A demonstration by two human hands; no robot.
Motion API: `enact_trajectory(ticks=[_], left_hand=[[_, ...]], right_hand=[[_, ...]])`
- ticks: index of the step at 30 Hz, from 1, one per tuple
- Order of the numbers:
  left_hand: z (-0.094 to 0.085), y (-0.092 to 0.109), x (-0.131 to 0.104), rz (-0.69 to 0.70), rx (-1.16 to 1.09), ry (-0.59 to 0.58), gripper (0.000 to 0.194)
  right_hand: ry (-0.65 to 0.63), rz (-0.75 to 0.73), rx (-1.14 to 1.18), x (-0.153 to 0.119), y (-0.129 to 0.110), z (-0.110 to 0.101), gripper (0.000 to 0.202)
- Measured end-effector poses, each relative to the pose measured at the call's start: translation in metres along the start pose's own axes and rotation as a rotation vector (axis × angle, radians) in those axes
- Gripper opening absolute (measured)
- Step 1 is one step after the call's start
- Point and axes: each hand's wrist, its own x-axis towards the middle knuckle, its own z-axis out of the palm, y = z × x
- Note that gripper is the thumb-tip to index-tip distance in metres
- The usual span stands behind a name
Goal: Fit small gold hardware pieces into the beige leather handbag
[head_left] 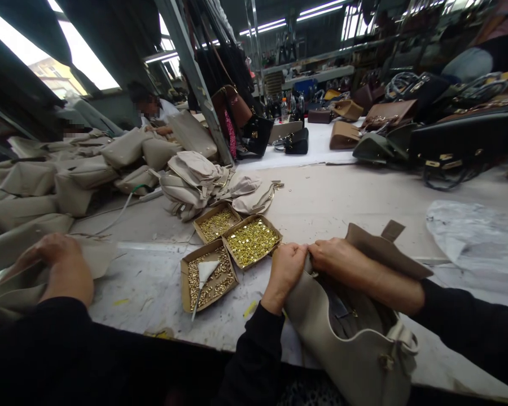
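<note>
A grey-beige handbag (328, 338) lies tilted in front of me, its dark lining showing through the open top. At the bag's far end, my left hand (287, 269) is closed with the fingers gripping its edge. My right hand (332, 258) reaches across the opening and pinches the same end, close against the left. Whatever small part may sit between the fingertips is hidden. A brown flap with a strap (381, 248) stands out behind my right forearm. Left of my hands is a cardboard tray of shiny gold hardware (254, 241).
Two more trays hold small metal pieces, the smaller tray (217, 223) and the nearer tray (209, 276) with a white-headed tool. A co-worker's hand (57, 251) works at left. Beige bag pieces (195, 180) pile beyond; a plastic bag (474, 234) and finished handbags (461, 138) lie right.
</note>
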Motion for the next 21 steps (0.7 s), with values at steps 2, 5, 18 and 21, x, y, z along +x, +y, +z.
enact_trajectory(ticks=[2,5,18,21], left_hand=[[0.001,-0.003,-0.001,0.004,0.003,0.002,0.043],[-0.001,-0.008,-0.002,0.016,-0.023,-0.006,0.043],[-0.009,-0.019,-0.005,0.067,-0.231,-0.058,0.045],[-0.007,-0.020,-0.003,0.070,-0.248,-0.060,0.044]], right_hand=[[-0.020,-0.012,-0.013,0.001,-0.001,0.001,0.019],[-0.045,-0.022,-0.023,0.000,-0.001,-0.002,0.015],[0.168,0.008,0.355,-0.006,0.006,-0.002,0.020],[0.148,0.041,0.395,-0.004,0.010,0.001,0.021]])
